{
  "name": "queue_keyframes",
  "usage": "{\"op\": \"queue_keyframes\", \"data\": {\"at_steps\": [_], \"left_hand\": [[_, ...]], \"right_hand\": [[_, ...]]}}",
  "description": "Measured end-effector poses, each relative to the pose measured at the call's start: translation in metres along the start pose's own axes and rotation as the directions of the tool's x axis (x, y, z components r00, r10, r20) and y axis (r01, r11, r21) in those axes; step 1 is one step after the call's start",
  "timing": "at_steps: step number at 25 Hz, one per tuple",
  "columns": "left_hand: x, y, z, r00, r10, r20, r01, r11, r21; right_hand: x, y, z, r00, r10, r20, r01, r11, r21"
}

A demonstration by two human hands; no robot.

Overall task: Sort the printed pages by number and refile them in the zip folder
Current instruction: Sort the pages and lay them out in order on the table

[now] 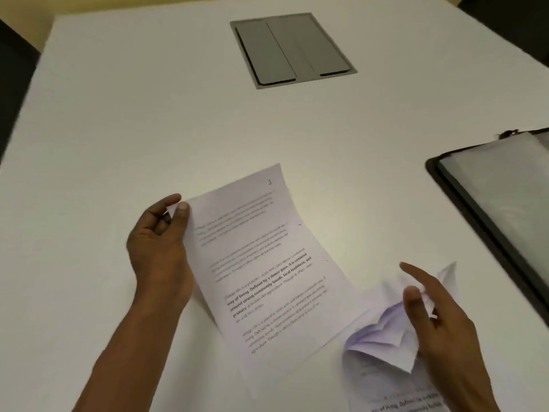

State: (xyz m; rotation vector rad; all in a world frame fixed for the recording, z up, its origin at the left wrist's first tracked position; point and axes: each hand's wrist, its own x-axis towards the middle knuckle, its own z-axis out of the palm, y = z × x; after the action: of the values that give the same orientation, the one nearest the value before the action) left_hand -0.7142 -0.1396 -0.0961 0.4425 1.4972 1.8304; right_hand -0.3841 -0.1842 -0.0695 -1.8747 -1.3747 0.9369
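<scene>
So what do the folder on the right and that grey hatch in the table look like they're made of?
The zip folder looks like flexible plastic: a translucent, glossy face showing glare, with a dark border that may be fabric or plastic. The grey hatch looks like matte metal or painted plastic, with two flat flaps in a frame set flush into the white table; I can't tell which.

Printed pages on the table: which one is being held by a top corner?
The single white printed page at centre: the left hand pinches its top-left corner. The bunched white pages sit in the right hand.
</scene>
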Motion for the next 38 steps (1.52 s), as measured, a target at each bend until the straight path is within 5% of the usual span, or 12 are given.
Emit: {"op": "queue_keyframes", "data": {"at_steps": [3, 7, 11, 18, 22, 25, 29, 34, 38], "left_hand": [[0.022, 0.007, -0.010, 0.996, -0.086, -0.028, 0.086, 0.996, -0.003], [0.043, 0.021, -0.023, 0.998, -0.030, -0.050, 0.030, 1.000, -0.003], [0.074, 0.042, -0.048, 0.998, 0.029, -0.047, -0.026, 0.997, 0.070], [0.143, 0.086, -0.093, 0.998, 0.040, 0.052, -0.042, 0.998, 0.052], [0.203, 0.097, -0.122, 0.999, 0.022, 0.033, -0.026, 0.994, 0.111], [0.253, 0.093, -0.146, 0.998, 0.027, -0.056, -0.015, 0.977, 0.212], [0.295, 0.086, -0.180, 0.992, 0.117, -0.053, -0.078, 0.881, 0.466], [0.294, 0.064, -0.253, 0.963, 0.223, 0.150, -0.238, 0.450, 0.861], [0.283, 0.055, -0.272, 0.941, 0.253, 0.223, -0.304, 0.350, 0.886]], "right_hand": [[0.004, -0.016, 0.008, 0.998, 0.063, -0.013, -0.062, 0.997, 0.055], [0.010, -0.013, 0.005, 0.987, 0.147, 0.066, -0.156, 0.974, 0.166], [0.015, -0.055, 0.077, 1.000, -0.005, -0.021, 0.006, 0.999, 0.052], [0.053, -0.124, 0.217, 0.918, -0.225, 0.327, 0.234, 0.972, 0.010], [0.068, -0.154, 0.281, 0.888, -0.291, 0.356, 0.284, 0.956, 0.073], [0.063, -0.168, 0.329, 0.812, -0.487, 0.321, 0.516, 0.857, -0.007], [0.057, -0.170, 0.384, 0.627, -0.688, 0.367, 0.770, 0.620, -0.152], [0.066, -0.189, 0.415, 0.606, -0.652, 0.456, 0.794, 0.528, -0.300], [0.066, -0.200, 0.425, 0.559, -0.613, 0.558, 0.828, 0.441, -0.346]]}}
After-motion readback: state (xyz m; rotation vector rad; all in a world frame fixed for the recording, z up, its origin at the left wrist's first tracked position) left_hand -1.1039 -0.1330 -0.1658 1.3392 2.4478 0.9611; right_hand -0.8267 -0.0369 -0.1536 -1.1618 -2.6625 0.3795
